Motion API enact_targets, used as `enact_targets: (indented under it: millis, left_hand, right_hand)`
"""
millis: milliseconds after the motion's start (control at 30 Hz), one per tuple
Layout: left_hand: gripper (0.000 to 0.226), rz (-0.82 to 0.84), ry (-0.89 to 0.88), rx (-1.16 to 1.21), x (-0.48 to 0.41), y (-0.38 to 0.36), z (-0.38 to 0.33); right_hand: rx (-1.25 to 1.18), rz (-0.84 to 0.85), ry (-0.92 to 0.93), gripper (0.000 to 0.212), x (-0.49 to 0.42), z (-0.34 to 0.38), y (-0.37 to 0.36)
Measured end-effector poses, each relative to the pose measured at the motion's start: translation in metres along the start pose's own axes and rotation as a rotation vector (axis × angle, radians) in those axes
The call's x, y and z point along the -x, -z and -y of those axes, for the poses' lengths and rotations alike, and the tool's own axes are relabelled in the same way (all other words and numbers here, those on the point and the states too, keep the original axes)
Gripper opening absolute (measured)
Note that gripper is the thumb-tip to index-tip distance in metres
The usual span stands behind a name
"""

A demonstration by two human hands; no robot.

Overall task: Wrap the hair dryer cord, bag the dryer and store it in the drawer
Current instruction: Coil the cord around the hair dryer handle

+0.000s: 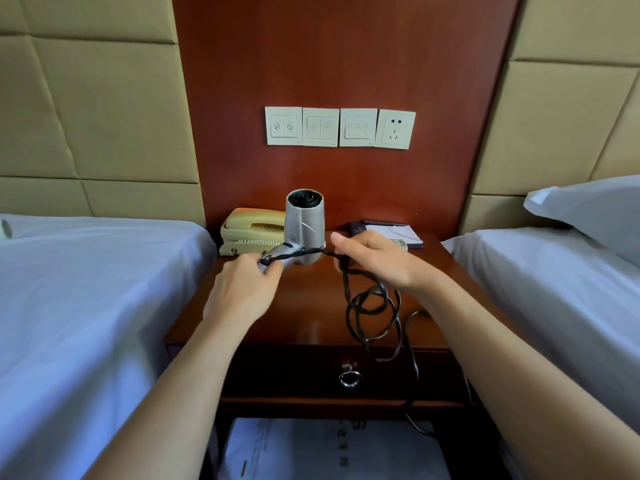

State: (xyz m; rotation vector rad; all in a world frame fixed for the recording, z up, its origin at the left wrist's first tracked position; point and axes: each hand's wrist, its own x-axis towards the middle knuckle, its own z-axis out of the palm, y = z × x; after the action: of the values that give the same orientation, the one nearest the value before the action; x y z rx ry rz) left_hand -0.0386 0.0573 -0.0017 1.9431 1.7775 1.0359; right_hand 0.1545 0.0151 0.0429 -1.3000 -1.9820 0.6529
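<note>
Right now your left hand [242,289] is curled round the handle end of the silver, barrel-shaped hair dryer [305,223], holding it over the reddish-brown wooden nightstand [304,306] with its round grilled end up. Your right hand [375,259] has its fingers closed on the black twisted cord [367,306], which runs across from the handle, then hangs in loose loops past the closed dark drawer [294,372] with its metal ring pull. A beige telephone [249,230] sits just behind the dryer.
</note>
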Motion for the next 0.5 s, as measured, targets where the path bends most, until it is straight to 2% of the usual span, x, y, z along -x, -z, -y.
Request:
enact_targets:
  millis: [200, 367, 500]
  left_hand:
    - [0.034, 0.022, -0.001, 0.015, -0.002, 0.004, -0.001]
    - [0.037, 0.028, -0.005, 0.025, -0.004, -0.002, -0.001]
    - [0.034, 0.039, 0.039, 0.070, -0.011, 0.003, 0.011]
  right_hand:
    - [-0.132, -0.067, -0.003, 0.039, 0.004, -0.007, 0.014]
    - [-0.084, -0.186, -0.021, 0.041, 0.002, -0.019, 0.019]
    - [-0.034, -0.431, -0.045, 0.042, 0.006, -0.037, 0.044]
